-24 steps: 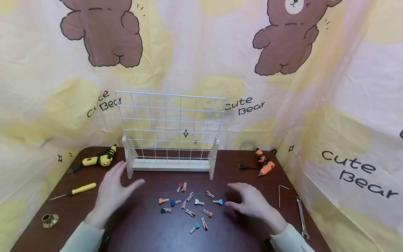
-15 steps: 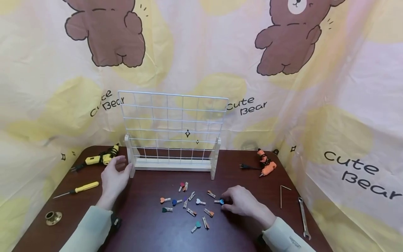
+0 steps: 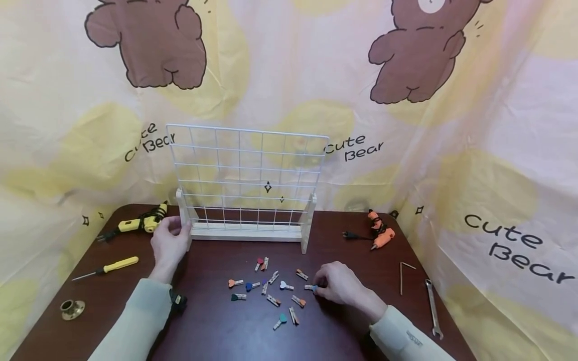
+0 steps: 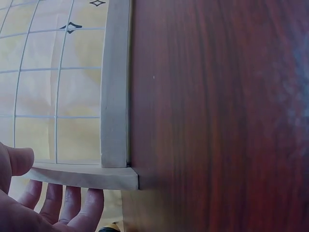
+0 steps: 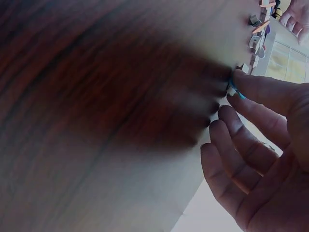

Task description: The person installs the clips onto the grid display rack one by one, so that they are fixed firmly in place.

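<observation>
Backdrop: bear-print curtain [image 3: 271,65]. Surface: dark wooden table [image 3: 217,331]. At its back: one white grid rack [image 3: 246,234]. Left hand [image 3: 169,244]: moments ago apart, now gripping the rack's left upright [image 4: 82,176]. Right hand [image 3: 343,286]: now narrowed, pinching the blue-heart clothespin [image 3: 310,287], rightmost of the scattered clothespins [image 3: 286,286]. Judged: reaching has become holding. Left wrist view alone: thumb and fingers on opposite sides of the upright. Right wrist view alone: thumb-and-forefinger pinch. Whether lifted: cannot tell.

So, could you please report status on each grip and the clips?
Left grip: holding rack's wooden side. Right grip: pinching light-blue clip. Nearby clips lie apart from it; none looks in the way.
</observation>
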`<state>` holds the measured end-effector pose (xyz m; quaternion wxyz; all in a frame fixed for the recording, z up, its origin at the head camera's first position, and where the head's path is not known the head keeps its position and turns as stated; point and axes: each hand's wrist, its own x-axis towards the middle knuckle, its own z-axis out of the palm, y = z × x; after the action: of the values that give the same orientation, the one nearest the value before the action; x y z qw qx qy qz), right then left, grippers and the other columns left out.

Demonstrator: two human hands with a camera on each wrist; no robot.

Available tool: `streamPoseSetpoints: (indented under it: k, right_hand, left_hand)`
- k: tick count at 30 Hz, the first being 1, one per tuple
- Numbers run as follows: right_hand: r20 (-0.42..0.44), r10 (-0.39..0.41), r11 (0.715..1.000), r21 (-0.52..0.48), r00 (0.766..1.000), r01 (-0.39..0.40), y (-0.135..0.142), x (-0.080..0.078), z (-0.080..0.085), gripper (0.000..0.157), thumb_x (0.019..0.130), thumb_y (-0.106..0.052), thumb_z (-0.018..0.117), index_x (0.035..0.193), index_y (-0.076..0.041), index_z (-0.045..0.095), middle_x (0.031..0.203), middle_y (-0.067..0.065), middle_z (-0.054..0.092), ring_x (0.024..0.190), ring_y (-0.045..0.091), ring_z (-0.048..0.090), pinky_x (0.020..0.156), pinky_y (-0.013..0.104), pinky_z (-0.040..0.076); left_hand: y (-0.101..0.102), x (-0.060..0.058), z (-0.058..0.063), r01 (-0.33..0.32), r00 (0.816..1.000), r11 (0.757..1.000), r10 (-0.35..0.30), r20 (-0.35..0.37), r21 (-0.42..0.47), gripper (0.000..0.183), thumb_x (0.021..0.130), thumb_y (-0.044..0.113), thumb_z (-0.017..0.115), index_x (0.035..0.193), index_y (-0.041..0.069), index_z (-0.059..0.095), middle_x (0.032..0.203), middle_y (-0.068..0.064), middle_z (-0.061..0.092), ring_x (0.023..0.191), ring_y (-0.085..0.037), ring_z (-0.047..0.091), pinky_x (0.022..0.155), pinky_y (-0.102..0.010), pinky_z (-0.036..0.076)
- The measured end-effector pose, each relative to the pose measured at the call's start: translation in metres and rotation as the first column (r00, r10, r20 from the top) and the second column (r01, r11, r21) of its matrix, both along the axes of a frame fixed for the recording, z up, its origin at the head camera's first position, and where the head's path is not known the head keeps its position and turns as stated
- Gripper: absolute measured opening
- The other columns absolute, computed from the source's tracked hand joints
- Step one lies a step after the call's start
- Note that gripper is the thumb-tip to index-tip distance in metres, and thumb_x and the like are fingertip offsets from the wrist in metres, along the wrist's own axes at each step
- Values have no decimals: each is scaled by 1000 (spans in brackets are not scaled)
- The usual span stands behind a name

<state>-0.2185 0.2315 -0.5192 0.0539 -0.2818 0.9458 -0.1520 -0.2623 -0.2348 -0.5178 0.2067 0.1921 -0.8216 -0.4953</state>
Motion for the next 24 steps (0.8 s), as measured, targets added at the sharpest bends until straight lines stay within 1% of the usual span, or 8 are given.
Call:
streamPoseSetpoints:
  k: [5, 8, 10, 13, 17, 20, 23, 24]
  right_hand:
    - [25, -1, 1000, -25, 1000, 1, -3, -1, 8, 8, 87, -22, 87, 87, -24, 80, 78, -16, 65, 67, 3, 54, 59, 25, 47]
    - [20, 15, 993, -118, 1000, -13, -8, -3, 24, 9, 87, -18, 87, 87, -24, 80, 78, -19, 68, 68, 2, 59, 61, 24, 50]
    - [-7, 51, 976, -212, 999, -51, -15, -7, 40, 10, 86, -13, 87, 88, -20, 81, 78, -17, 72, 68, 1, 63, 61, 23, 53]
    - [-91, 109, 936, -327, 990, -133, -33, -19, 74, 13, 85, -5, 87, 89, -16, 81, 81, -11, 77, 69, 1, 69, 63, 21, 57]
    - [-184, 160, 896, -385, 970, -221, -66, -40, 130, 12, 87, -2, 85, 96, -10, 82, 89, -1, 80, 77, 6, 75, 70, 22, 60]
    - [-241, 155, 883, -400, 958, -244, -97, -57, 174, 14, 91, -7, 83, 105, -8, 83, 97, 3, 81, 82, 10, 76, 74, 23, 60]
    - [-299, 149, 867, -418, 942, -270, -134, -73, 218, 15, 95, -12, 80, 110, -9, 83, 99, 3, 82, 83, 12, 76, 76, 24, 60]
    - [-316, 135, 869, -417, 939, -265, -147, -78, 232, 16, 97, -14, 79, 112, -10, 83, 99, 1, 81, 85, 12, 76, 77, 24, 59]
  left_hand:
    - [0, -3, -1, 9, 1000, 1000, -9, -9, 13, 43, 102, 34, 68, 132, 3, 66, 131, -22, 70, 115, -39, 72, 99, -53, 51]
    - [0, -5, -1, 12, 1000, 1000, -12, -10, 26, 42, 103, 34, 69, 132, 5, 66, 131, -21, 71, 116, -38, 72, 100, -53, 52]
    - [0, -6, -1, 16, 1000, 999, -16, -9, 33, 42, 103, 34, 69, 133, 5, 66, 131, -21, 71, 116, -39, 72, 100, -54, 53]
    - [0, -6, -1, 14, 1000, 999, -13, -5, 44, 42, 103, 35, 69, 133, 6, 67, 132, -22, 71, 117, -39, 71, 100, -56, 53]
    - [-2, -6, -3, 4, 1000, 999, -3, -7, 48, 40, 103, 34, 70, 132, 6, 68, 130, -21, 72, 116, -38, 72, 100, -54, 53]
    - [-4, -5, -4, -5, 1000, 999, 6, -21, 39, 37, 102, 33, 71, 129, 7, 70, 126, -19, 74, 112, -36, 73, 98, -51, 53]
    - [-6, -4, -6, -8, 999, 999, 9, -31, 33, 36, 102, 33, 72, 127, 7, 71, 123, -19, 75, 110, -34, 74, 96, -48, 53]
    - [-7, -3, -6, -9, 999, 999, 10, -31, 34, 36, 102, 33, 72, 127, 7, 71, 123, -19, 75, 110, -34, 74, 95, -48, 53]
